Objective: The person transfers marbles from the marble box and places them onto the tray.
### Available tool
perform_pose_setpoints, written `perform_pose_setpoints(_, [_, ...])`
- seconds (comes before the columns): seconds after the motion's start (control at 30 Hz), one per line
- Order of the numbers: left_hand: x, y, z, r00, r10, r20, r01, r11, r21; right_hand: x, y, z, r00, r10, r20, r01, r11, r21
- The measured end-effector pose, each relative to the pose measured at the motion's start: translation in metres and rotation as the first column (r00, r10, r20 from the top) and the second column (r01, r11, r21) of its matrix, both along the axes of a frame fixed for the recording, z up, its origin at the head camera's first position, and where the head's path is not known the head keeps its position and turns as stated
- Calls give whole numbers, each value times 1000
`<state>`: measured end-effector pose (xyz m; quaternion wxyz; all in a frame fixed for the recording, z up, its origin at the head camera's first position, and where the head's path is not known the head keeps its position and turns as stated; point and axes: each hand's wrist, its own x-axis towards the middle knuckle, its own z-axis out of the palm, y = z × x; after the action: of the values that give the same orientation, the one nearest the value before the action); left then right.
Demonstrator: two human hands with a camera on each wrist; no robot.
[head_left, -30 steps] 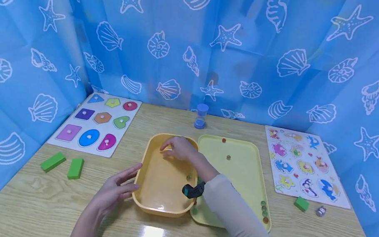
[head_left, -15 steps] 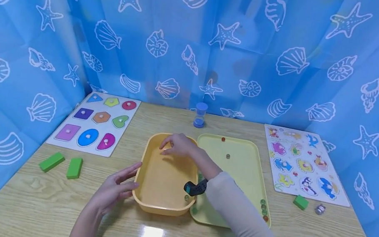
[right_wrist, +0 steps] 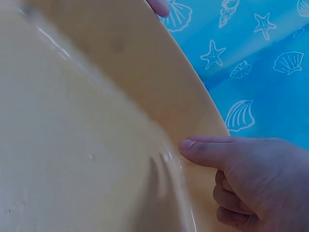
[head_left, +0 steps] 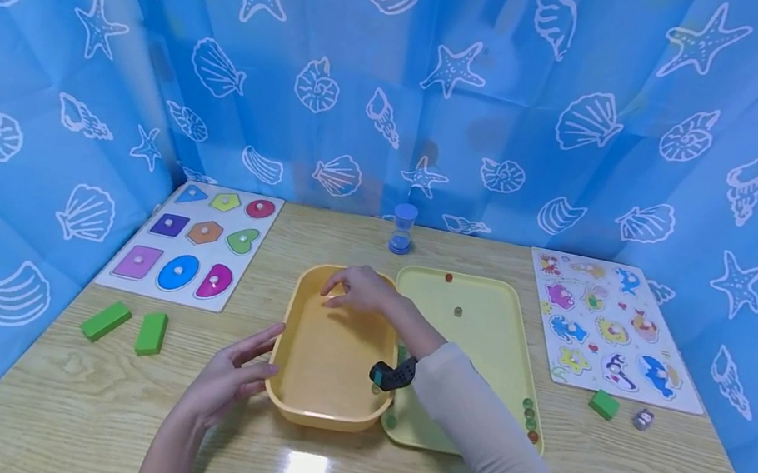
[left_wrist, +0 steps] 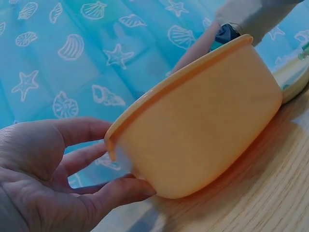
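An orange plastic basin stands on the table in the head view. My left hand is at its left side; in the left wrist view, the extended index finger touches near the rim and the thumb rests against the outer wall. My right hand is over the far end of the basin, its bent fingers inside, with nothing visible between them. In the right wrist view, its thumb points along the inner wall and its other fingers curl, their tips hidden. A small glass bead lies in the basin, partly behind the black wrist camera.
A yellow tray with several beads adjoins the basin's right side. A shape puzzle and green blocks lie left. A sea-animal puzzle, another green block and a small figurine lie right. An hourglass stands behind.
The bead in the basin has moved toward the near end. My right hand has risen slightly toward the far rim and then stays there. My left hand stays at the basin's side.
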<state>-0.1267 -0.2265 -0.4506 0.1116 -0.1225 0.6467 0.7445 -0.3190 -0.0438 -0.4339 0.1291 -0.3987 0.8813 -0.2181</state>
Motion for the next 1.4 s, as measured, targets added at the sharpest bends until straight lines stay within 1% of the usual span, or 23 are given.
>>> perform_pose_setpoints(0.23, [1,-1,-2,1000,8,8,-7,1000,-24,-2,0,-3,1000,-1,-2,0,1000,-18])
perform_pose_setpoints(0.63, [2,-2,-6,1000,6,8,-6,1000,-27,-4,2,-7,999,-29,23,30,999,-22])
perform_pose_setpoints(1.0, [0,-4,-11,1000,-4,-10,4,999,-34,-5,3,-8,999,-35,28,36,999,-19])
perform_pose_setpoints(1.13, [-1,-4,-11,1000,-4,-13,3,999,-34,-5,0,-10,999,-43,33,44,999,-17])
perform_pose_setpoints(1.23, [0,-4,-10,1000,0,-11,0,999,-33,-5,-4,-14,999,-21,34,21,1000,-7])
perform_pose_setpoints(1.33, [1,-3,-8,1000,0,-8,-1,999,-38,-5,-8,-17,1000,21,9,-21,1000,24])
perform_pose_setpoints(1.4, [1,-3,-8,1000,-1,-9,1,999,-46,-5,-11,-18,1000,30,-4,-30,998,49])
